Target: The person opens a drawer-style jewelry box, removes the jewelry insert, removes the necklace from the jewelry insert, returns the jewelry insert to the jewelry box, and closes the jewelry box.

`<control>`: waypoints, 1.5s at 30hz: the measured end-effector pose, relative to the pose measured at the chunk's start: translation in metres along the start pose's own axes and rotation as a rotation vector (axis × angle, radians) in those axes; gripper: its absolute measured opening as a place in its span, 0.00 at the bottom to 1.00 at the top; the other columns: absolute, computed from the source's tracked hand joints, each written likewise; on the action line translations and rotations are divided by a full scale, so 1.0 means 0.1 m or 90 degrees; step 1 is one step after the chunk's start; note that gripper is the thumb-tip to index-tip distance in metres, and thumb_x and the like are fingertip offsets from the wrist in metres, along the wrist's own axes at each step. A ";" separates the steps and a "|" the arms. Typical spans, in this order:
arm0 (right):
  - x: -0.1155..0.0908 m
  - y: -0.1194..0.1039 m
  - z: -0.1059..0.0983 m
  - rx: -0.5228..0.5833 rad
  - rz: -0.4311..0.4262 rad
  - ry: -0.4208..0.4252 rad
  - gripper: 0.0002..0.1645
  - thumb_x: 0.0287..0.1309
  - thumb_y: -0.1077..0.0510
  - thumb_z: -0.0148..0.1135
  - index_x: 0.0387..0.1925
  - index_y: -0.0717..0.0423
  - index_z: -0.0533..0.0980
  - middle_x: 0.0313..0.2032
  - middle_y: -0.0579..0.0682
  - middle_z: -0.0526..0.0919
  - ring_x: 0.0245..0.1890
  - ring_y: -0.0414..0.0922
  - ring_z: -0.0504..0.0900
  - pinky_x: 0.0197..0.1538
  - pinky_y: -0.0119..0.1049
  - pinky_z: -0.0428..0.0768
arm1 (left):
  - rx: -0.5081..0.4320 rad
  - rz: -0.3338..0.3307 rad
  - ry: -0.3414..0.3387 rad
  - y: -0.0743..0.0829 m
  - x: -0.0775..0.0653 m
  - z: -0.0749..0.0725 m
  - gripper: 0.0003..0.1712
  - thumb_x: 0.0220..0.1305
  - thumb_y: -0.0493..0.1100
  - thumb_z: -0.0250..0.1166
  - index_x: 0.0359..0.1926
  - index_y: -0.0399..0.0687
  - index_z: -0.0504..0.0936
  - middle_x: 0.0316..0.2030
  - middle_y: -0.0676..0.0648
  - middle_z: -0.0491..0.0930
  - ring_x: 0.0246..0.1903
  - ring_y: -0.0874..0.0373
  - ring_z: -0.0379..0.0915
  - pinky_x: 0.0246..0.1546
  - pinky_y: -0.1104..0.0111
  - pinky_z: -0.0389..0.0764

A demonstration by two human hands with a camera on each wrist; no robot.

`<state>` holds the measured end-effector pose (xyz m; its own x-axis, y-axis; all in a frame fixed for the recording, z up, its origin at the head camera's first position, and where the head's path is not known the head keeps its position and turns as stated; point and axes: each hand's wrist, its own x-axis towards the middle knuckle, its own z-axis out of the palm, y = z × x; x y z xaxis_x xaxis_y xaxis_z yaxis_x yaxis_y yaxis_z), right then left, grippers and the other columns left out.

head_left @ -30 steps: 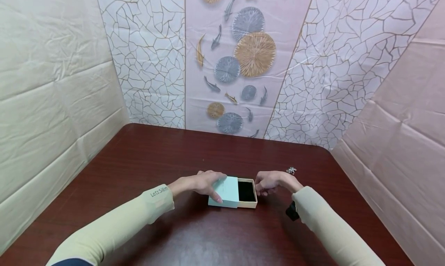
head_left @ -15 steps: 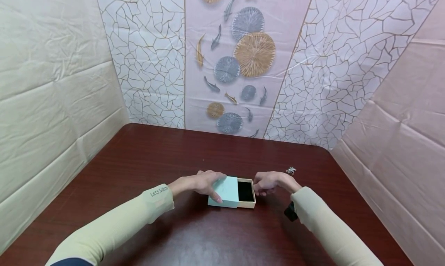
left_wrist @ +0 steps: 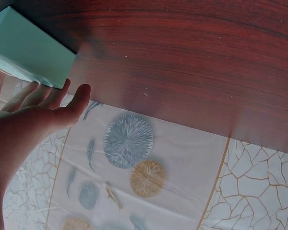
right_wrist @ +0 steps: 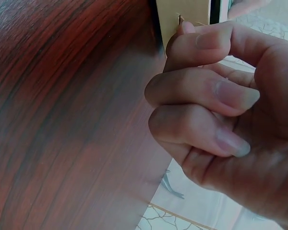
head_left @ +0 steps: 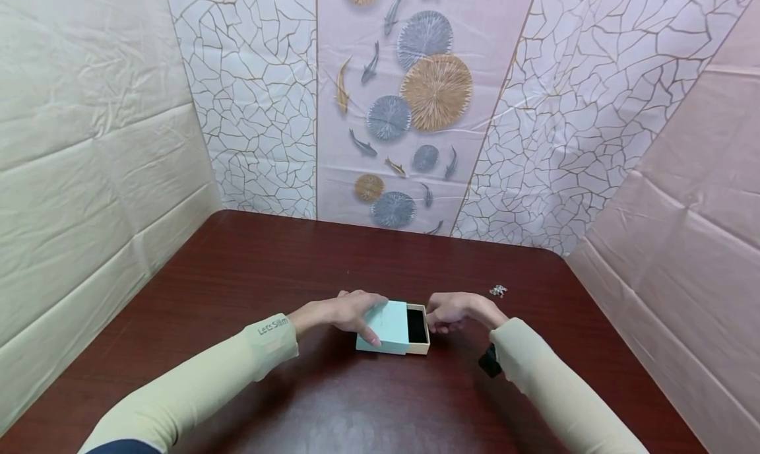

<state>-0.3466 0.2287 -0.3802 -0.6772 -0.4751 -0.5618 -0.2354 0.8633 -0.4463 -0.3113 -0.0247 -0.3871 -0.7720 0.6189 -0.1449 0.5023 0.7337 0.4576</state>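
Observation:
A pale turquoise slide-out gift box (head_left: 388,319) lies on the table, its cream drawer (head_left: 420,348) partly out to the right and showing a black lining (head_left: 417,326). My left hand (head_left: 354,311) holds the box's sleeve, thumb along the near side and fingers at the far side. In the left wrist view its fingers (left_wrist: 55,98) lie against the turquoise side. My right hand (head_left: 452,311) is at the drawer's outer end with fingers curled. In the right wrist view, the fingertips (right_wrist: 185,28) meet right beside a small slit in the drawer's end (right_wrist: 189,12).
A small silvery piece (head_left: 498,291), like jewellery, lies on the dark red wooden table (head_left: 285,262) beyond my right hand. A black device (head_left: 490,361) sits under the right wrist. Patterned cloth (head_left: 392,111) hangs behind, with pale draped sides left and right.
The drawer has slid left, further into the sleeve, and my right hand has moved left with it. Less of the black lining shows. The left hand and sleeve have stayed in place.

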 end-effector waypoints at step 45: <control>0.13 -0.16 0.05 0.003 -0.022 0.014 0.16 0.61 0.64 0.48 0.21 0.62 0.76 0.12 0.45 0.68 0.10 0.38 0.56 0.16 0.31 0.57 | 0.003 0.003 -0.001 0.00 0.00 0.01 0.51 0.48 0.54 0.77 0.70 0.45 0.64 0.65 0.47 0.70 0.65 0.50 0.63 0.57 0.51 0.62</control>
<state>-0.3480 0.2078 -0.3840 -0.6842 -0.5003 -0.5306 -0.2551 0.8458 -0.4685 -0.3112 -0.0240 -0.3876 -0.7696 0.6221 -0.1438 0.5073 0.7326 0.4538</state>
